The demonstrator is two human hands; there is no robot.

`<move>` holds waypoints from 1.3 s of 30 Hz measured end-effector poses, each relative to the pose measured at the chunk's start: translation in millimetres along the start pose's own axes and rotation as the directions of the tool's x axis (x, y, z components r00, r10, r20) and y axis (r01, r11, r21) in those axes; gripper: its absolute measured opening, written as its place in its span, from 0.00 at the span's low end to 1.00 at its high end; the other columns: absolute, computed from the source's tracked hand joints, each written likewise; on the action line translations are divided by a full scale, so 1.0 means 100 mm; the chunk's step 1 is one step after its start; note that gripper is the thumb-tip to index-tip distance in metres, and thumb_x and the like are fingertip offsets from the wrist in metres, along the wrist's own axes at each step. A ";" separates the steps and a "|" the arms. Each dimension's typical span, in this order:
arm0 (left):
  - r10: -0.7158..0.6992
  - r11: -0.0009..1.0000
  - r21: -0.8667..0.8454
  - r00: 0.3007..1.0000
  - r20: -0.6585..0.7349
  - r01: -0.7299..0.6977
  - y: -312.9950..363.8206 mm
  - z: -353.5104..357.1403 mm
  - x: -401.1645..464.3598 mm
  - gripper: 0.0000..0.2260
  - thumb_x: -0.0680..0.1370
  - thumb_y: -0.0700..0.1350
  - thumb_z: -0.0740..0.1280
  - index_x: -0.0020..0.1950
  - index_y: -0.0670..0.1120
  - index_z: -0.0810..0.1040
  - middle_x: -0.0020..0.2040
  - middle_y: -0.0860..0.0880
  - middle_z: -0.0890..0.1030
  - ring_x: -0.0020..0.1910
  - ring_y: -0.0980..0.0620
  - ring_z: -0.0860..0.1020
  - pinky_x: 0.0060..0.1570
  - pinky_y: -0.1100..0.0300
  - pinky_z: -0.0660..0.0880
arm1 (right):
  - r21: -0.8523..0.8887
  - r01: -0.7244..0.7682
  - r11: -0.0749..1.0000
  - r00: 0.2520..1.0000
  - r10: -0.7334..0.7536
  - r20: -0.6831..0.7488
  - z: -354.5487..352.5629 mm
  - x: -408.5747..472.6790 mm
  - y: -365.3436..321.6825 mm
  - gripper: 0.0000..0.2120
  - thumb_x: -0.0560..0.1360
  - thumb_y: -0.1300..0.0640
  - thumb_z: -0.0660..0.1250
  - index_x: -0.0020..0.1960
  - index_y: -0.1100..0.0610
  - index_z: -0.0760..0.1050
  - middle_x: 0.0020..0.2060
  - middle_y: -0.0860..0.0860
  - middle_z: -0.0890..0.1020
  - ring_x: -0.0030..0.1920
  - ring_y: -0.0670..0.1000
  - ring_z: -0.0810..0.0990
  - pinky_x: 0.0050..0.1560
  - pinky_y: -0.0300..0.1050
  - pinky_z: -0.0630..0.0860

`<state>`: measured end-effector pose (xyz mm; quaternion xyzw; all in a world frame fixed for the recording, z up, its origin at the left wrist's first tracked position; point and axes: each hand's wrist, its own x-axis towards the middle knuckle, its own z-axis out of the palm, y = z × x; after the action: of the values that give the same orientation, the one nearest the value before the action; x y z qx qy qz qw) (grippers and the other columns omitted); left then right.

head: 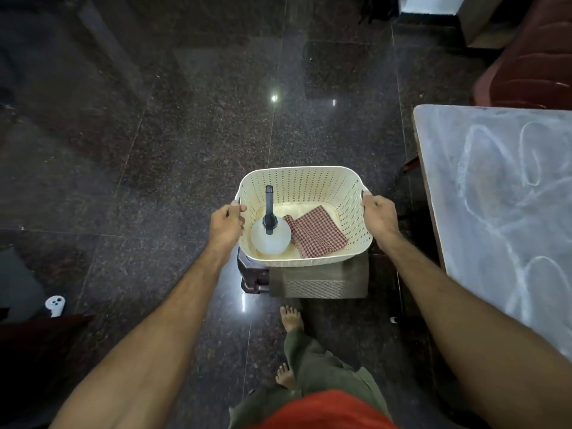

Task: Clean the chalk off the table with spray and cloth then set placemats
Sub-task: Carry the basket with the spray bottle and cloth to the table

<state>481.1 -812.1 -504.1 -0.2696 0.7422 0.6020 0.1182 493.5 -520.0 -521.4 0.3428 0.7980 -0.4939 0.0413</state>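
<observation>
Hands, left [225, 223] and right [379, 215], grip the perforated basket [305, 181] by its rim. Spray bottle [270, 233] and checked cloth [315, 231] lie inside. Chalk-marked counter [495, 193] stands to the right, folded placemats [318, 281] under the basket.

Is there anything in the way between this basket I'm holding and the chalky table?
Nothing visible. Both hands, left and right, grip the basket by its sides, and only bare floor lies between it and the table on the right.

Table [495, 181] cut off right; placemats [318, 284] mostly under basket [303, 178].
</observation>
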 end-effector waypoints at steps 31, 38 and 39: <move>0.218 0.973 0.051 0.966 0.138 -0.227 0.47 1.44 -2.15 0.13 0.83 0.49 0.57 0.45 0.46 0.75 0.31 0.51 0.69 0.28 0.55 0.64 0.30 0.60 0.60 | 0.207 0.083 0.975 0.978 -0.039 -0.205 -2.68 -1.13 0.91 0.18 0.82 0.50 0.60 0.34 0.53 0.71 0.27 0.49 0.70 0.27 0.47 0.66 0.30 0.43 0.62; 0.202 0.976 0.051 0.966 0.162 -0.213 0.48 2.46 -2.49 0.14 0.84 0.49 0.56 0.43 0.46 0.74 0.30 0.51 0.67 0.27 0.55 0.62 0.28 0.61 0.60 | 0.209 0.077 0.975 0.982 -0.037 -0.188 -3.59 -0.56 1.30 0.18 0.82 0.49 0.60 0.35 0.52 0.73 0.27 0.46 0.71 0.28 0.47 0.68 0.33 0.44 0.64; 0.205 0.976 0.042 0.964 0.171 -0.215 0.50 2.61 -2.54 0.14 0.84 0.49 0.56 0.43 0.46 0.73 0.29 0.51 0.66 0.26 0.55 0.62 0.28 0.61 0.59 | 0.215 0.070 0.974 0.982 -0.030 -0.186 -3.71 -0.48 1.36 0.17 0.82 0.50 0.60 0.35 0.52 0.74 0.28 0.46 0.71 0.29 0.47 0.68 0.33 0.43 0.64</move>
<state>625.4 -489.8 -400.4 -0.1348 0.7721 0.6087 0.1232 711.7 -203.5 -416.7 0.3686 0.7472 -0.5469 -0.0824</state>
